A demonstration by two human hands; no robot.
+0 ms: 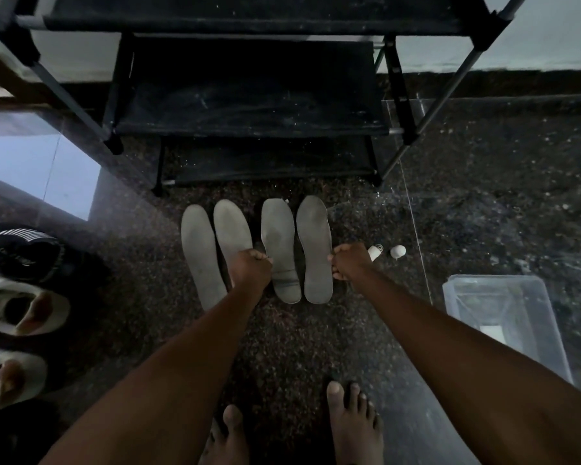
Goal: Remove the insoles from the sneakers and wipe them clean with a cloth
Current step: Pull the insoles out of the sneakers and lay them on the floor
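Removal step looks done: the four insoles [277,236] lie in a row on the floor [282,347] before the shoe rack [249,95], w/ left hand [250,268] gripping the 2nd insole [230,229] & right hand [349,261] the 4th insole [314,236] by the edge, so the next move needs a cloth, none in view.
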